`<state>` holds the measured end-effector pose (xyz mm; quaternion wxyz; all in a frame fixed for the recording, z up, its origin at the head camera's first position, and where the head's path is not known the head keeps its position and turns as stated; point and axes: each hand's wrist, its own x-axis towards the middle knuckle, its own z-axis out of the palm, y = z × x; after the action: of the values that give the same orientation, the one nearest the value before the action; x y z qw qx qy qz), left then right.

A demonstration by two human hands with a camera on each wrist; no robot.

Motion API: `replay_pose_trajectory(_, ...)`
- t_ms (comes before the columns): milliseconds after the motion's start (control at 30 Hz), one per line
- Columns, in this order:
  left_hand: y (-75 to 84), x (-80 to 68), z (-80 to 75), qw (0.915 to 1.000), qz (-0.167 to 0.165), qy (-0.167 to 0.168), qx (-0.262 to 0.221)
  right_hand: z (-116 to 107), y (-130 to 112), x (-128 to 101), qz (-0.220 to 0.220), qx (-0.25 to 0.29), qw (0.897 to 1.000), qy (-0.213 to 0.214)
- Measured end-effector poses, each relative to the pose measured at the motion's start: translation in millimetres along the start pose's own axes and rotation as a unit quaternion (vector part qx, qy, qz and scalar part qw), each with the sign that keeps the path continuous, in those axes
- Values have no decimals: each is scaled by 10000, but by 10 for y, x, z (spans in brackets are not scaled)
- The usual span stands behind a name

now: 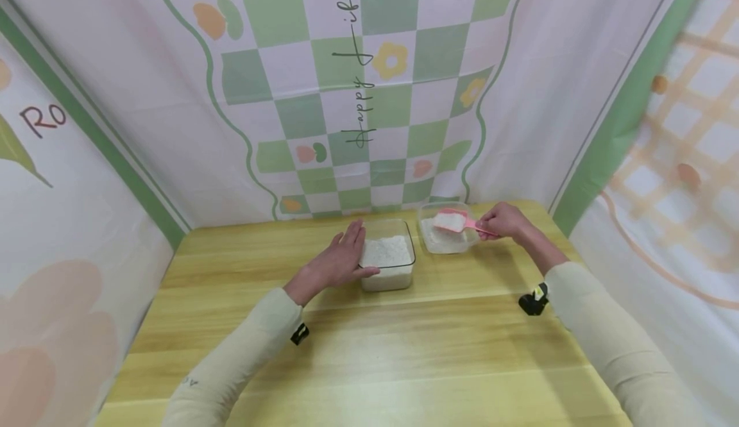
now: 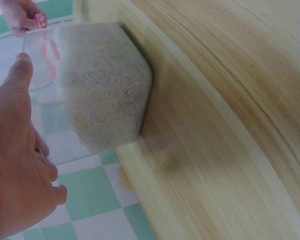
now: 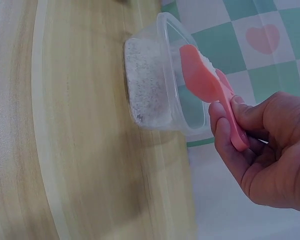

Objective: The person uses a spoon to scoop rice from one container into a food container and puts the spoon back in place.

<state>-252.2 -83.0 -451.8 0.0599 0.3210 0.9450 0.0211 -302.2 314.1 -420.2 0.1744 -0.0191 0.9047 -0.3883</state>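
Left hand (image 1: 340, 261), fingers straight, rests against the rice-filled square container (image 1: 390, 261); right hand (image 1: 506, 220) pinches a pink scoop (image 1: 457, 222) over the round tub (image 1: 444, 238), its far rim partly hidden.

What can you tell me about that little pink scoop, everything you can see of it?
The pink scoop looks like smooth plastic: a shallow rounded bowl on a short flat handle. The bowl carries a heap of white grains. It is lifted roughly level over the round clear container of the same grains, at the far right of the wooden table; whether it touches the rim cannot be told. The right hand pinches its handle between thumb and curled fingers.
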Motion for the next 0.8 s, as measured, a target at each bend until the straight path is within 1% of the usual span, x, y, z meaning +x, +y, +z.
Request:
replay_pose_trajectory(233, 3, -3, -2, 10000, -5, -17, 30, 2, -35, -19, -117, -163, 9998, 43)
replay_pose_trajectory(433, 5, -5, -5, 10000, -8, -38, 76, -1, -50, -26, -124, -274, 9995, 44)
replay_pose_trajectory(800, -5, -9, -1, 10000, 13, 32, -55, -32, -64, -23, -148, -794, 9967, 28)
